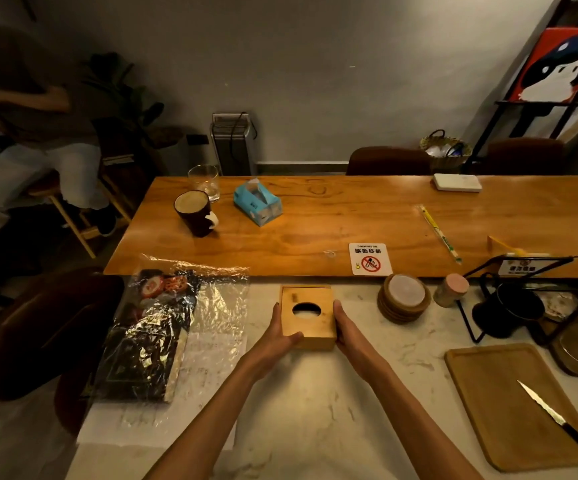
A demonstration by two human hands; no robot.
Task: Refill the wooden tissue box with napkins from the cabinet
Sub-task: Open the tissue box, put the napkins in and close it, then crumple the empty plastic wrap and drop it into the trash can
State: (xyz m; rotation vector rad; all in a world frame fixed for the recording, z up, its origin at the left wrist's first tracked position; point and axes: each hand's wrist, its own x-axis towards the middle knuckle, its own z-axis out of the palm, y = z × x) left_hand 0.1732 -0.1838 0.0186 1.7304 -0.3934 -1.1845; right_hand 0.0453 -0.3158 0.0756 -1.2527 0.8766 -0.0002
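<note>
A square wooden tissue box (310,329) with an oval opening in its top sits on the pale marble counter (315,410), near the counter's far edge. My left hand (280,336) grips its left side with the thumb on the front face. Against the box's right side presses my right hand (348,332). Something pale shows inside the opening. No cabinet or loose napkins are in view.
A crinkled plastic-wrapped dark package (149,337) lies to the left. Stacked coasters (404,301) and a small jar (450,289) stand right of the box, then a black stand (509,306). A knife (557,417) lies on a wooden tray (509,410). Mug (195,213), glass (205,181) and blue tissue pack (258,201) sit on the wooden table beyond. A person sits far left.
</note>
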